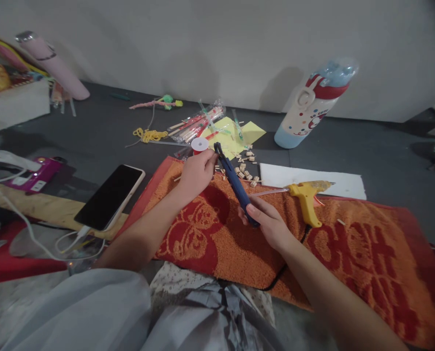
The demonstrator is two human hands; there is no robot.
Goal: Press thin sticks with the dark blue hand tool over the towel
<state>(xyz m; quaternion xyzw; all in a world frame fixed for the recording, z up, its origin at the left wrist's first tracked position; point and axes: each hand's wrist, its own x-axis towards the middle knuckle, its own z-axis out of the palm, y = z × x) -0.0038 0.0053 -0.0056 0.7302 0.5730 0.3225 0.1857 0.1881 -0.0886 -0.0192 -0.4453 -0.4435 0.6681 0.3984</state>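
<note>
A dark blue hand tool [234, 181], with a dark head at its far end, slants over an orange and red towel [239, 253]. My right hand [263, 219] is wrapped round its near end. Beside the tool's head is my left hand [199, 170], its fingers pressed together; what they hold, if anything, is too small to make out. Small pale wooden pieces [243, 171] lie just beyond the towel's edge. Behind my left hand stands a spool [200, 145] with a white top. A yellow glue gun [307, 197] rests on the towel to the right.
At the back are yellow paper [227, 136], wrapped sticks [195, 126], yellow yarn [149, 135] and a white, red and blue bottle [308, 112]. A white strip [312, 179] lies behind the glue gun. On the left are a phone [109, 197], purple power strip [38, 174] and pink bottle [56, 68].
</note>
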